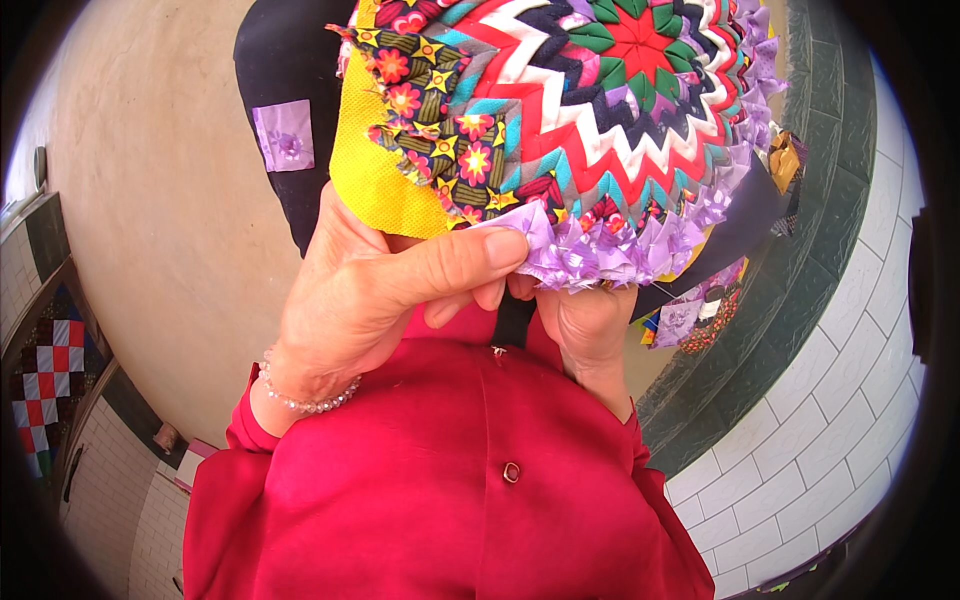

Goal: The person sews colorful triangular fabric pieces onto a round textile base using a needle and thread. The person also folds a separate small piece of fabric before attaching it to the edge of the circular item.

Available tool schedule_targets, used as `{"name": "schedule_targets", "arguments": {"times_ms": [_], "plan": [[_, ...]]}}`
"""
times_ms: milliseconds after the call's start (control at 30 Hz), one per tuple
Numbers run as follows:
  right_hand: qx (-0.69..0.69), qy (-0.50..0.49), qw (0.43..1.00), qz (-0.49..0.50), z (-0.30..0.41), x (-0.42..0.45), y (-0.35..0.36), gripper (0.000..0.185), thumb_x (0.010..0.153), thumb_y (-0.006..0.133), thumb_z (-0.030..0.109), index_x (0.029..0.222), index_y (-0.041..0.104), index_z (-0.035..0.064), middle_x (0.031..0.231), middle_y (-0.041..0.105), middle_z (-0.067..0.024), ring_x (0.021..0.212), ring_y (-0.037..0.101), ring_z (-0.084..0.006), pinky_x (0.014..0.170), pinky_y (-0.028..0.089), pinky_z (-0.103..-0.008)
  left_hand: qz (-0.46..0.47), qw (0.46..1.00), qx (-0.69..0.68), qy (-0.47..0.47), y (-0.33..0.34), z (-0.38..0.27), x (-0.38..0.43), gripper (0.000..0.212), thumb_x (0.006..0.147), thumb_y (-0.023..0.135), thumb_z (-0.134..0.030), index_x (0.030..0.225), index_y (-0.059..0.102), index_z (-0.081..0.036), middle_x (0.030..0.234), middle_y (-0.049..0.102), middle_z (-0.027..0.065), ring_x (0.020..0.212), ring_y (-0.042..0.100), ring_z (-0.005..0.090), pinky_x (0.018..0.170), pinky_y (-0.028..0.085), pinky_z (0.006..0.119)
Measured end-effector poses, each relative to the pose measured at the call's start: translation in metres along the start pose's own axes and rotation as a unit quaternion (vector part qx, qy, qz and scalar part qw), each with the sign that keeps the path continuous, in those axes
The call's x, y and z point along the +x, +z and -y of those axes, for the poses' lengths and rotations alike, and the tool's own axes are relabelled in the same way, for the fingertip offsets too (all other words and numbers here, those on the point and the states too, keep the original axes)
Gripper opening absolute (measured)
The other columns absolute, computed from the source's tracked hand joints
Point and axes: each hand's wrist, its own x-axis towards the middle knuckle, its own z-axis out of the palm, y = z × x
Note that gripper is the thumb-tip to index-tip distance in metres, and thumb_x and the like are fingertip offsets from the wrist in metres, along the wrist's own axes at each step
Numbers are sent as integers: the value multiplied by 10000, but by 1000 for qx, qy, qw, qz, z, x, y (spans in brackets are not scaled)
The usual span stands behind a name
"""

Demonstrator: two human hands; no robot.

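A round patchwork mat (pixel 577 142) of folded fabric points lies over my lap, its zigzag rings surrounding a red and green centre. Yellow backing cloth (pixel 386 195) shows bare along its left side, next to a floral-print ring (pixel 450 142). Purple floral fabric pieces (pixel 622 251) line the lower and right rim. My left hand (pixel 375 277) pinches a purple piece against the rim, thumb on top and fingers below. Close beside it, my right hand (pixel 589 326) grips the lower rim from beneath; most of its fingers are hidden under the mat.
A loose purple fabric square (pixel 285 136) rests on my dark trouser leg (pixel 281 60). More fabric scraps (pixel 701 315) lie to the right, near a dark green tile border (pixel 757 322) and white wall tiles (pixel 810 420). A checkered patchwork (pixel 52 375) is at far left.
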Motion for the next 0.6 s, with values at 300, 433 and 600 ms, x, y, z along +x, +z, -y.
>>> {"name": "schedule_targets", "arguments": {"times_ms": [300, 433, 600], "plan": [[111, 9, 992, 64, 11, 4, 1, 234, 804, 598, -113, 1017, 638, -24, 894, 677, -85, 787, 657, -154, 673, 521, -282, -28, 998, 33, 40, 1, 5, 2, 247, 787, 730, -11, 1004, 613, -17, 771, 646, 34, 573, 574, 75, 439, 391, 194], [127, 2, 991, 36, 9, 1, 6, 221, 808, 584, -118, 1005, 635, -32, 868, 678, -89, 767, 663, -153, 635, 520, -271, -18, 998, -37, 55, 2, 7, 3, 260, 770, 724, 2, 1002, 610, -15, 761, 640, 24, 559, 564, 78, 450, 396, 202], [115, 1, 992, 44, 7, 2, 3, 214, 817, 605, -84, 1017, 643, -18, 914, 682, -88, 804, 663, -166, 676, 519, -291, -60, 998, -6, 29, 4, 7, 1, 270, 756, 719, 4, 1002, 610, -19, 756, 639, 21, 549, 559, 80, 452, 399, 205]]}}
